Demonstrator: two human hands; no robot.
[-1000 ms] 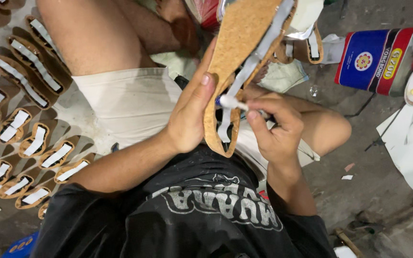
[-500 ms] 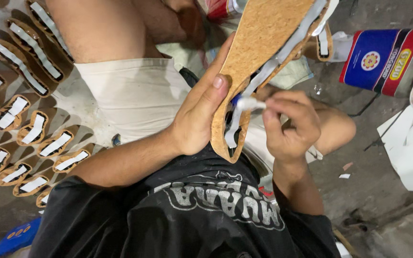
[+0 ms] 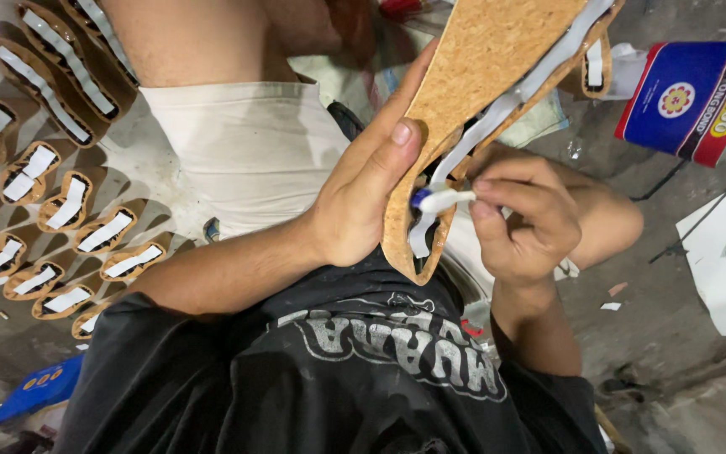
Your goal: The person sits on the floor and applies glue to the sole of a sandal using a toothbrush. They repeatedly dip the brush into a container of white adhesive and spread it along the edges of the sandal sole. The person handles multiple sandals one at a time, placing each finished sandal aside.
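A cork sole (image 3: pixel 481 92) stands tilted over the lap, a white strip (image 3: pixel 506 105) running down its edge. The left hand (image 3: pixel 363 202) grasps its near end, thumb on the face. The right hand (image 3: pixel 523 223) pinches a small brush (image 3: pixel 440 200) against it. More soles (image 3: pixel 60 202) lie in rows at left; a blue-red can (image 3: pixel 691 101) sits far right.

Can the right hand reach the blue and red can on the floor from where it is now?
Probably yes. The can lies on the floor to the right, and nothing stands between it and the right hand. But that hand is pinching a small white tool against the cork sole, so it is not free.
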